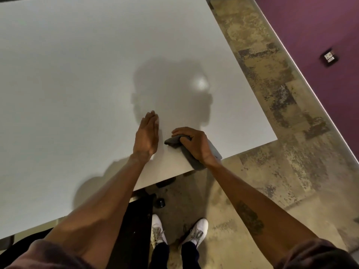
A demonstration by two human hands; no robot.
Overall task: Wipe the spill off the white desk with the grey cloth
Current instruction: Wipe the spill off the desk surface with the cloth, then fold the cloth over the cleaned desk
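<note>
The white desk [77,84] fills the upper left of the head view. My right hand [194,144] presses down on the bunched grey cloth [172,141] near the desk's front edge, fingers curled over it. Part of the cloth [198,165] hangs past the edge under my wrist. My left hand [146,135] stands on its side on the desk just left of the cloth, fingers straight and together, holding nothing. A faint wet sheen shows between the two hands; I cannot make out the spill clearly.
The desk's right corner [275,138] meets mottled tan floor [272,94]. A purple wall [320,35] with a metal socket [329,57] runs along the right. My white shoes [178,233] and a dark chair base [136,220] sit below the desk's front edge.
</note>
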